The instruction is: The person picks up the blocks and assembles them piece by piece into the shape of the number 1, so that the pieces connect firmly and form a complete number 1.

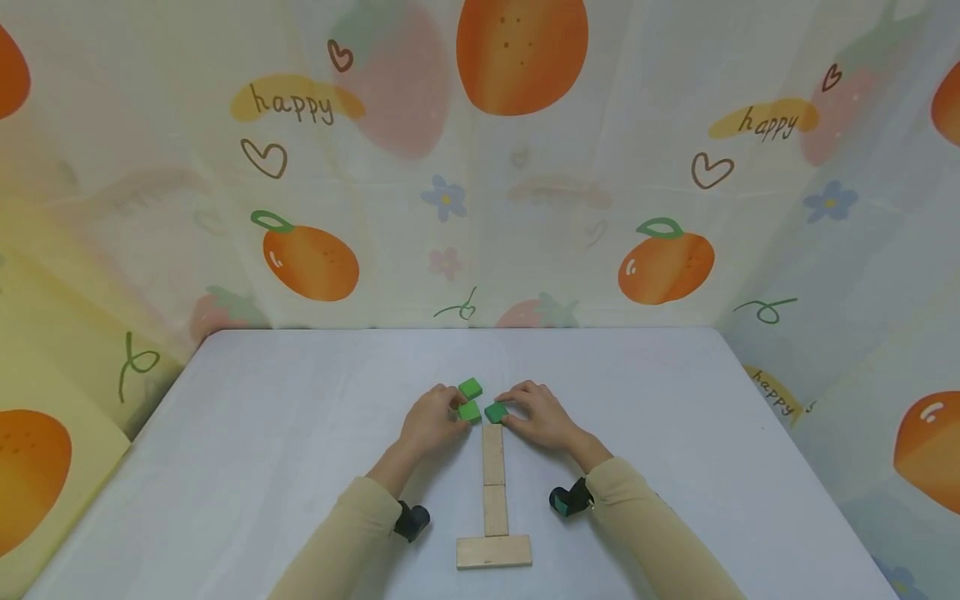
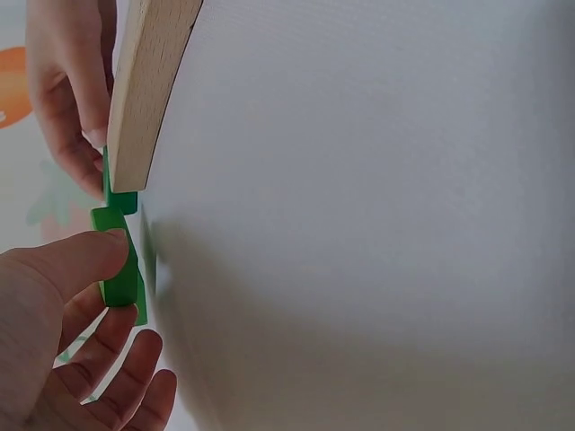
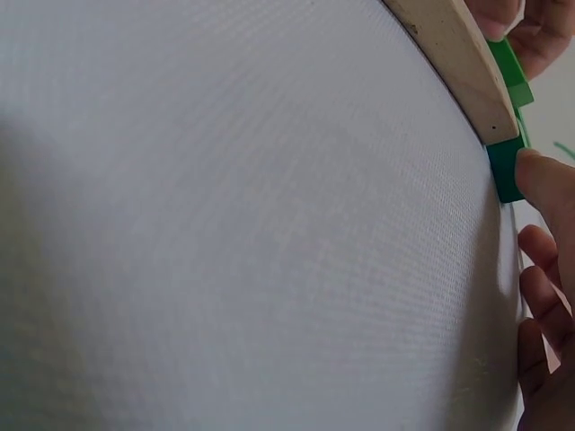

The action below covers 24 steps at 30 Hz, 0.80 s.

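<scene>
My left hand [image 1: 433, 419] pinches a light green block [image 1: 469, 412] between thumb and fingers. In the left wrist view the thumb lies across this light green block [image 2: 119, 278]. Just beyond it, a second light green block [image 1: 470, 387] lies close to the left fingertips. Opposite, my right hand [image 1: 542, 417] pinches a darker green block [image 1: 495, 412] at the far end of a wooden plank [image 1: 492, 454]. The right wrist view has the right thumb against the darker green block [image 3: 506, 171], which touches or nearly touches the plank's end.
A second wooden plank [image 1: 495, 510] continues the line toward me, ending at a crosswise plank [image 1: 493, 552]. All lie on a white table [image 1: 300, 442]. Behind the table hangs a fruit-patterned cloth [image 1: 480, 167]. Black wrist cameras sit on both arms.
</scene>
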Motion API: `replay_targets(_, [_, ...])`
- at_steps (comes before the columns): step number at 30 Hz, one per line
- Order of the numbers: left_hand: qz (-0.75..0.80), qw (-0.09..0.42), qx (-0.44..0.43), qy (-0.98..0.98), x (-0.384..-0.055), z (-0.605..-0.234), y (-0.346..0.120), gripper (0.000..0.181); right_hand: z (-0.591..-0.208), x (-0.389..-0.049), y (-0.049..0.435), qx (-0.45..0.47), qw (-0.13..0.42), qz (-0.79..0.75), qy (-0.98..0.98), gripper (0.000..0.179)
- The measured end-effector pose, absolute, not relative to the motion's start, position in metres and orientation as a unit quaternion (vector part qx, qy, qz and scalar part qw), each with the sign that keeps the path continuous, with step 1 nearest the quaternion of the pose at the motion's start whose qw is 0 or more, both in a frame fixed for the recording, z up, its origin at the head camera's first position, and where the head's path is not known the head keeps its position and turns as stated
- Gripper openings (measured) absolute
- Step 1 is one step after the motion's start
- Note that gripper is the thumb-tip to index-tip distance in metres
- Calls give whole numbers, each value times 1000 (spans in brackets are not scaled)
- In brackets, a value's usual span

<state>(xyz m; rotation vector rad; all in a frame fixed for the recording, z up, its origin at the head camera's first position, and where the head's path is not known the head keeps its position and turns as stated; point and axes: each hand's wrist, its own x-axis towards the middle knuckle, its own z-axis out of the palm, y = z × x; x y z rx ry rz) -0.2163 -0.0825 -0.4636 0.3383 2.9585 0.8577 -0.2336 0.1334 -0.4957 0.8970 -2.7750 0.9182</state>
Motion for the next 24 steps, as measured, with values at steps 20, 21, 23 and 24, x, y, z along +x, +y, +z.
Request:
replay_targets(20, [263, 12, 127, 956, -216, -467, -76, 30, -496, -233, 132, 281, 36, 302, -910, 28])
replay_targets(21, [259, 10, 129, 957, -216, -467, -75, 30, -496, -233, 132, 282, 37, 301, -910, 28])
replay_targets(23, [255, 8, 130, 958, -216, -468, -75, 29, -496, -233, 133, 283, 38, 300, -910, 27])
replay_targets(24, [253, 7, 131, 959, -216, -468, -75, 29, -496, -233, 133, 283, 38, 299, -911, 28])
